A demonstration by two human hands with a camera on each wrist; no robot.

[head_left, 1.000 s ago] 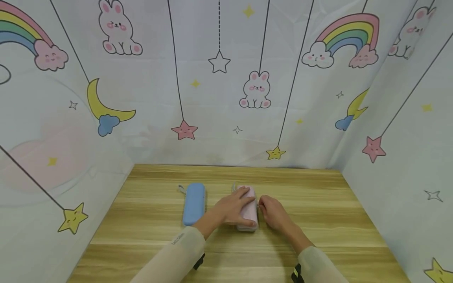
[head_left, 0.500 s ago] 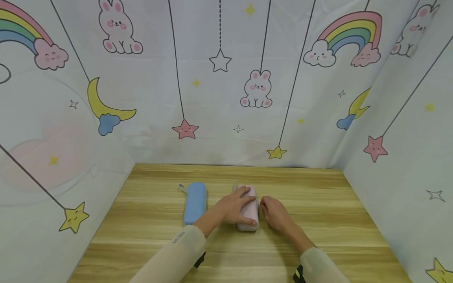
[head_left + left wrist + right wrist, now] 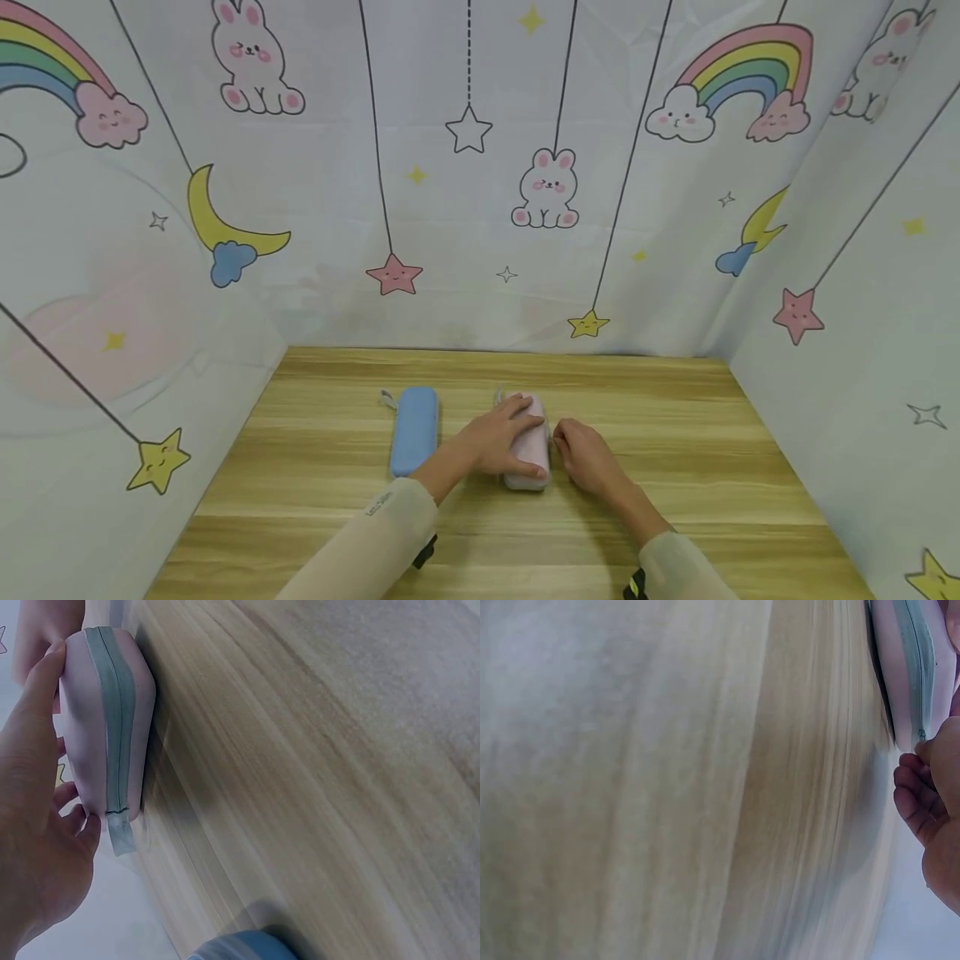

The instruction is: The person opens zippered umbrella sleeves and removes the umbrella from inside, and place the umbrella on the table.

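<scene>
A wood-grain bench (image 3: 660,417) faces a cartoon-printed curtain (image 3: 450,208). Mid-bench, a pink case (image 3: 533,450) lies, long axis front-to-back, strap (image 3: 121,835) at the far end; the left hand (image 3: 495,442) spreads over it, the right hand (image 3: 587,454) pinches its zip (image 3: 922,735).

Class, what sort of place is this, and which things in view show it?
Probably a small screened-off tabletop work area, perhaps staged for filming: a wood-grain table, a cartoon-printed backdrop around its back and sides, and a pink case being handled on it.
</scene>
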